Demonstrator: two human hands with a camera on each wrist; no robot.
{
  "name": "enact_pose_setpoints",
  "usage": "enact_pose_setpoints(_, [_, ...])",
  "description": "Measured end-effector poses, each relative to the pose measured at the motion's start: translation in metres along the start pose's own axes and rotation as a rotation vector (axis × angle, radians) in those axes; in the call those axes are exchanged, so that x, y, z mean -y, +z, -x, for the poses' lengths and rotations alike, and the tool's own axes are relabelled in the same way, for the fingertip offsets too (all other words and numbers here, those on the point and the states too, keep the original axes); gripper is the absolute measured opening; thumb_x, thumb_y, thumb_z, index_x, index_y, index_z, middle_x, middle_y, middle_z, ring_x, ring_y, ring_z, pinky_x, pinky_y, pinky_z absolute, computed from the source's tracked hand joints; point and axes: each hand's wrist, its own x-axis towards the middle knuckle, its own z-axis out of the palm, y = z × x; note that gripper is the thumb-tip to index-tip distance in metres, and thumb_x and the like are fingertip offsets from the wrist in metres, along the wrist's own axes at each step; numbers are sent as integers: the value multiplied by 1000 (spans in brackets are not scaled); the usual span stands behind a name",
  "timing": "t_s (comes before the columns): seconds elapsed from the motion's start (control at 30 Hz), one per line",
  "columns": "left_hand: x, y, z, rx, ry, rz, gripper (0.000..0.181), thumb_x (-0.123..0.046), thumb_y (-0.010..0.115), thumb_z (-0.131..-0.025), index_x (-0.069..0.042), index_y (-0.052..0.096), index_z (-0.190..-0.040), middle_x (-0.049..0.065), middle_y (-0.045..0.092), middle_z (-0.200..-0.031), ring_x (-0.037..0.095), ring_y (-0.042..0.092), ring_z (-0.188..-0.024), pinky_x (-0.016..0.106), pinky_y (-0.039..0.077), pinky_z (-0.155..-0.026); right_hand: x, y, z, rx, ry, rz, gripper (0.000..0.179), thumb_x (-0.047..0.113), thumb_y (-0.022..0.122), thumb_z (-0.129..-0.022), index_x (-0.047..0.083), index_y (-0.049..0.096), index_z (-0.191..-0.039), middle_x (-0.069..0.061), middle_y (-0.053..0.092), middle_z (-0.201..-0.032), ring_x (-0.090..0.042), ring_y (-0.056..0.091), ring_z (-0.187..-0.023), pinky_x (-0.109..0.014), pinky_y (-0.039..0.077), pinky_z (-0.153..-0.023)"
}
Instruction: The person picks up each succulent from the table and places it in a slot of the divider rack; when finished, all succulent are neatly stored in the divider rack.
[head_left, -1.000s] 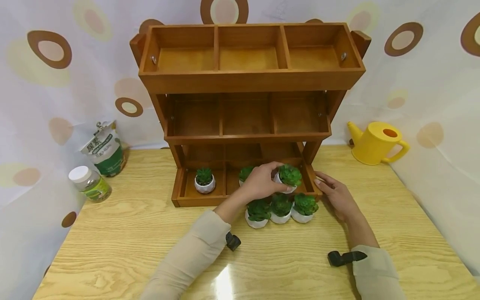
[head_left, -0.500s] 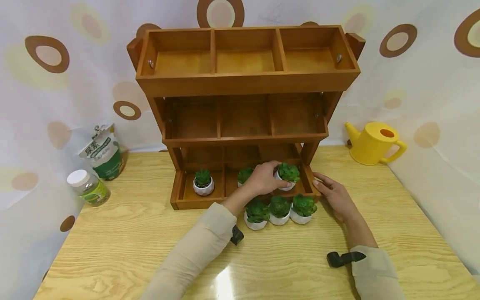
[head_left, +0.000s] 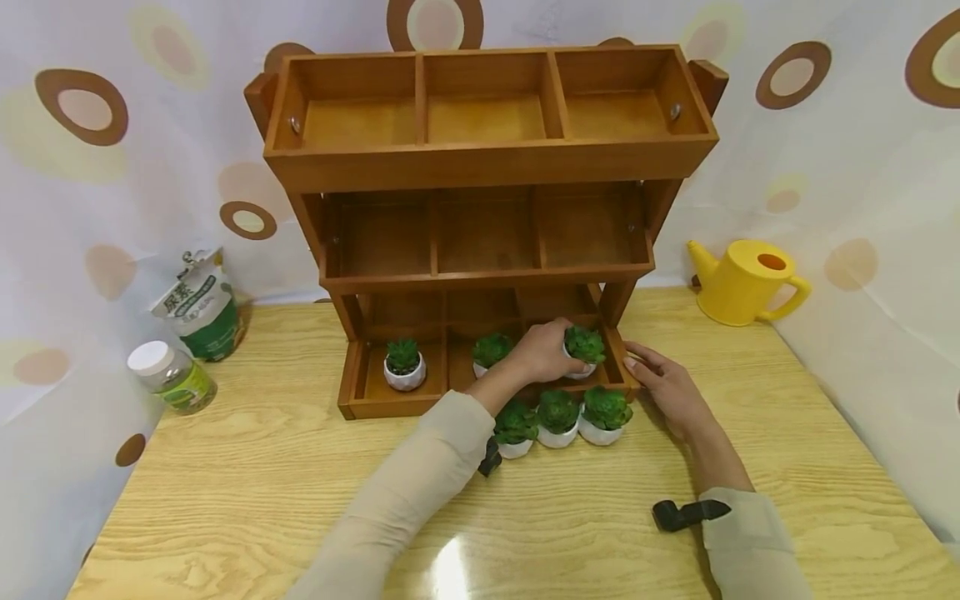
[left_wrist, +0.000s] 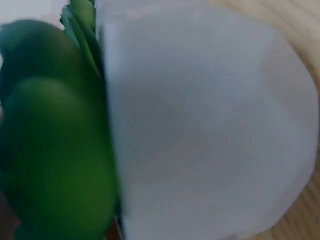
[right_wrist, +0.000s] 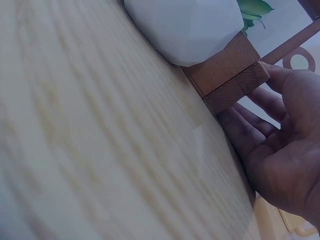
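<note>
In the head view my left hand [head_left: 547,352] grips a small succulent in a white pot [head_left: 584,345], fingers behind and thumb in front. The pot is at the bottom tier's right compartment. My right hand [head_left: 667,387] touches the outer side of the wooden shelf [head_left: 491,167] at its front right corner, thumb at the upper edge, as the right wrist view also shows. Three potted succulents [head_left: 557,417] stand in a row in front of the shelf. A white pot [left_wrist: 210,120] and green leaves fill the left wrist view.
One succulent [head_left: 404,364] stands in the bottom left compartment, another [head_left: 491,350] in the middle one, partly behind my left hand. A clear jar [head_left: 172,377] and a green-white bag [head_left: 200,308] stand at left. A yellow watering can [head_left: 746,282] stands at right.
My left hand and the potted succulent in it have shifted slightly to the right within the compartment, and the left forearm has followed. The right hand stays at the shelf's side.
</note>
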Motion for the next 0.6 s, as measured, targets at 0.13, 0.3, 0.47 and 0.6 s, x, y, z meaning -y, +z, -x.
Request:
enact_pose_setpoints(0.13, [0, -2, -1, 10, -15, -13, 78, -39, 73, -93, -8, 38, -156, 9, 58, -146, 23, 60, -128, 35, 52, -104, 0, 1, -2, 6, -4, 0, 67, 47, 49, -105, 10, 33, -159, -18, 53, -144, 2, 66, -101, -18, 56, -84])
enact_pose_setpoints(0.3, [-1, 1, -3, 11, -26, -37, 79, -40, 73, -93, -4, 37, -154, 11, 55, -149, 24, 58, -132, 35, 52, -105, 2, 3, -2, 5, -3, -7, 67, 46, 50, -105, 9, 34, -159, -24, 50, -147, 2, 66, -100, -18, 56, -83])
enact_pose_setpoints(0.47, [-3, 6, -6, 15, -18, -51, 80, -40, 73, -93, -4, 35, -154, 12, 54, -150, 24, 57, -133, 34, 51, -106, 3, 3, 0, -4, 14, 16, 69, 47, 49, -105, 8, 32, -159, -27, 44, -154, 8, 62, -104, -11, 51, -88])
enact_pose_setpoints(0.6, [-3, 6, -8, 3, -30, -53, 79, -40, 71, -94, -5, 35, -156, 10, 53, -152, 24, 56, -135, 34, 50, -107, 3, 2, -1, -2, 18, 32, 69, 48, 49, -105, 9, 32, -160, -25, 44, -155, 9, 60, -107, -9, 49, -90])
